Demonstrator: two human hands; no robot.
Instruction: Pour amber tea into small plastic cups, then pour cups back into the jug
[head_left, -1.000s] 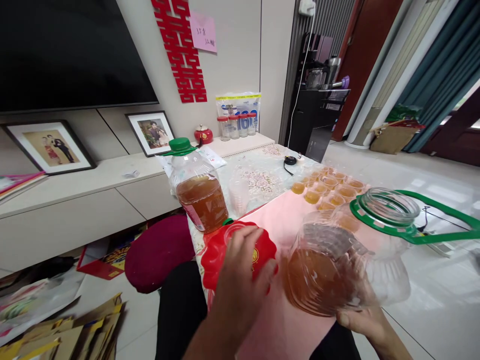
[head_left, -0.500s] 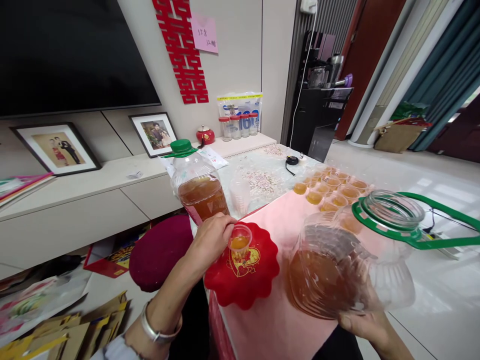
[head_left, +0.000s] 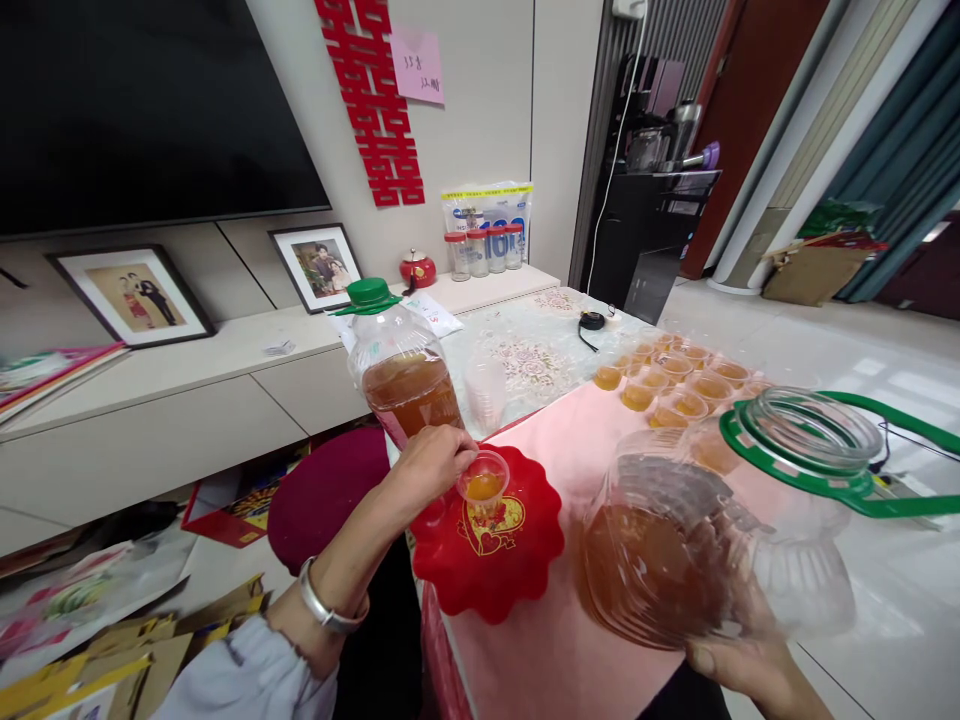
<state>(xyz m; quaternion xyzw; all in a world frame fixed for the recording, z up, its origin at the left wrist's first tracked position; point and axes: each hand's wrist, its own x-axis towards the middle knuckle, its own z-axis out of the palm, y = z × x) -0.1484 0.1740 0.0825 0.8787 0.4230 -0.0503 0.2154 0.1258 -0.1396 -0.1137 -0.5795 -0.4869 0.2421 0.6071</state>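
Note:
My left hand (head_left: 431, 468) pinches the rim of a small clear plastic cup (head_left: 484, 482) with amber liquid in it, over a red scalloped plate (head_left: 517, 570) printed with a gold heart. On the right, my right hand (head_left: 750, 640) grips the underside of a big clear plastic jug (head_left: 645, 560), its fingers partly seen through the plastic. The jug is tilted, uncapped, with brown liquid in its lower part and a green handle ring (head_left: 795, 455) at its neck. Behind my left hand stands a second jug (head_left: 409, 380), green-capped, with brown liquid.
Several filled cups (head_left: 679, 405) stand at the table's right edge. A stack of clear cups (head_left: 486, 392) is near the capped jug. Farther back lies a black tape measure (head_left: 592, 321). A maroon stool (head_left: 322, 500) stands left, with cardboard (head_left: 142, 650) on the floor.
The view has shifted slightly, so most things appear a little farther right. Both hands keep their holds on the cup and the jug.

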